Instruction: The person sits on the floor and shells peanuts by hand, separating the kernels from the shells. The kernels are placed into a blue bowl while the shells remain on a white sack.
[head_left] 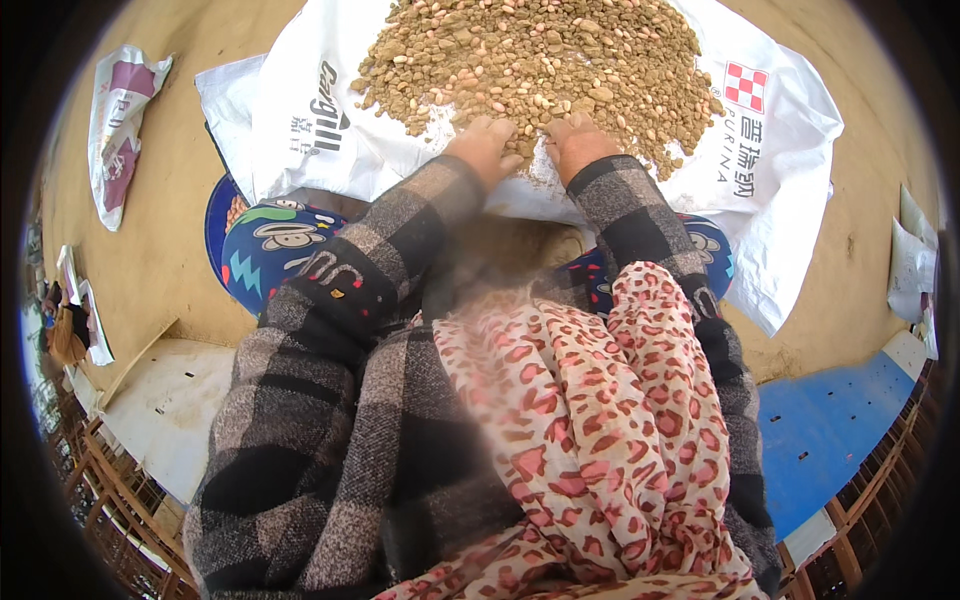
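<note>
A wide heap of brown soil clods mixed with pinkish peanut kernels lies on a white woven sack. At the heap's near edge, my left hand rests with its fingertips against the crumbs and its thumb held apart. Just right of it, my right hand touches the same edge, fingers bent slightly down. Neither hand visibly holds anything. Between them a narrow strip of sack shows, with a few crumbs on it. Parts of the fingertips are hard to make out.
A blue container with kernels inside is partly hidden beside my left knee. On the tan ground, a white and purple bag lies far left. A white sheet is at lower left, a blue panel at lower right.
</note>
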